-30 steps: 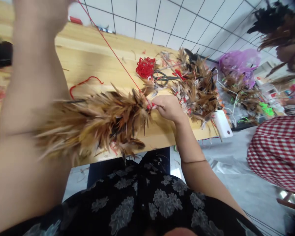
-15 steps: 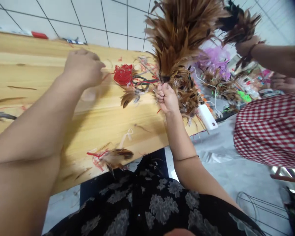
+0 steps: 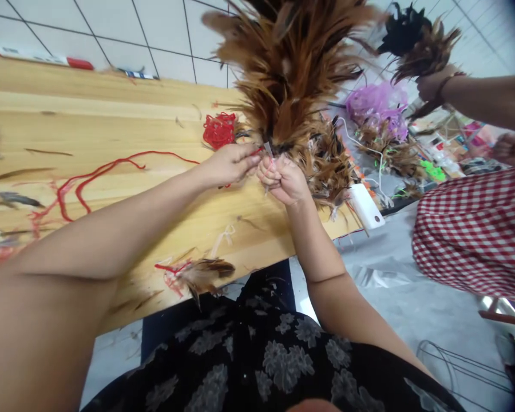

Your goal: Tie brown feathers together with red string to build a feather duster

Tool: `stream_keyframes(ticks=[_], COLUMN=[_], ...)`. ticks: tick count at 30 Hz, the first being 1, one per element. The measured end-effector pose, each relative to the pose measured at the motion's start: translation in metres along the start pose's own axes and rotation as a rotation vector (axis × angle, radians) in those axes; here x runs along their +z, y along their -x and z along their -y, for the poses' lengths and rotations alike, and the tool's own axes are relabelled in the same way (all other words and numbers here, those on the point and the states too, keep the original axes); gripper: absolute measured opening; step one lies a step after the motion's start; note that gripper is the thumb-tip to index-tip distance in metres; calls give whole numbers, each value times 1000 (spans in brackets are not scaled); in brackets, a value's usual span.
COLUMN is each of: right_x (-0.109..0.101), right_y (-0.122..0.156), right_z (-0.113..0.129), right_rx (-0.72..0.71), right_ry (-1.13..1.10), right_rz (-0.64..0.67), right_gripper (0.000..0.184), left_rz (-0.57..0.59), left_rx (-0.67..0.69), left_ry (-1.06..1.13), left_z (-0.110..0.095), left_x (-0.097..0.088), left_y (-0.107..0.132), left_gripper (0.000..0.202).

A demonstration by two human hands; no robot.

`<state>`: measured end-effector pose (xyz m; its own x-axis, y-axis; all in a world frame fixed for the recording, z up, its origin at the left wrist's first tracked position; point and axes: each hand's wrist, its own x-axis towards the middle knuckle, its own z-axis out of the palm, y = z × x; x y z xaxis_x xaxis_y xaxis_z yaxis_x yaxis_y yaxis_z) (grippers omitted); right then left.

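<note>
A large brown feather duster (image 3: 292, 86) stands up from my right hand (image 3: 283, 178), whose fingers are wrapped round its narrow base. My left hand (image 3: 232, 166) is beside that base, its fingers pinched on red string (image 3: 257, 151). A small pale strip (image 3: 268, 149) shows between the two hands; I cannot make out what it is. A length of loose red cord (image 3: 111, 163) trails across the table to the left of the left hand. Just behind the left hand lies a tangled ball of red string (image 3: 218, 130).
Loose brown feathers (image 3: 326, 160) are heaped right of my hands, by a white power bank (image 3: 366, 206). A feather tuft (image 3: 201, 272) lies near the table's front edge. Markers (image 3: 43, 57) lie at the back. At right, another person's hand (image 3: 438, 83) holds a feather bundle.
My left hand has moved right from over the table to the duster's base. The duster's feathers have shifted left. Red cord now shows on the table at left.
</note>
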<state>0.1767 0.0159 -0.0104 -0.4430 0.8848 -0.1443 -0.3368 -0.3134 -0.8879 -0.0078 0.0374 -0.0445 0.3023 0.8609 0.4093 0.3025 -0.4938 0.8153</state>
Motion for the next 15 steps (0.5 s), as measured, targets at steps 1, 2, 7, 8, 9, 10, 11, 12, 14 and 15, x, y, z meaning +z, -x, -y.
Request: stream_keyframes(ticks=[1, 2, 7, 8, 9, 10, 11, 12, 14, 15], right_x=[-2, -3, -9, -10, -11, -12, -13, -14, -16, -16], right_y=[-1, -3, -15, -18, -22, -25, -29, -32, -37, -38], right_z=[2, 3, -3, -6, -10, -14, -17, -21, -26, -27], right_rx=[-22, -42, -61, -74, -98, -131, -167, -202, -260, -278], right_ry=[-5, -6, 75, 108, 147, 189, 234, 279, 356, 379], right_rz=[-31, -70, -281, -322, -363, -405, -443, -477, -528, -543], right_gripper=[54, 53, 54, 55, 55, 56, 57, 57, 56, 55], left_rz=[4, 17, -40, -57, -77, -96, -112, -123, -107, -87], left_rx=[54, 120, 538, 594, 623, 630, 628, 630, 654, 661], left_ry=[-125, -272, -817, -837, -837, -830, -823, -814, -790, -768], left_z=[3, 5, 6, 4, 2, -1, -4, -7, -13, -15], left_x=[-2, -2, 8, 9, 11, 11, 11, 11, 12, 14], left_y=[1, 2, 8, 9, 9, 10, 10, 11, 13, 13], left_gripper=[16, 19, 28, 29, 29, 29, 29, 29, 31, 32])
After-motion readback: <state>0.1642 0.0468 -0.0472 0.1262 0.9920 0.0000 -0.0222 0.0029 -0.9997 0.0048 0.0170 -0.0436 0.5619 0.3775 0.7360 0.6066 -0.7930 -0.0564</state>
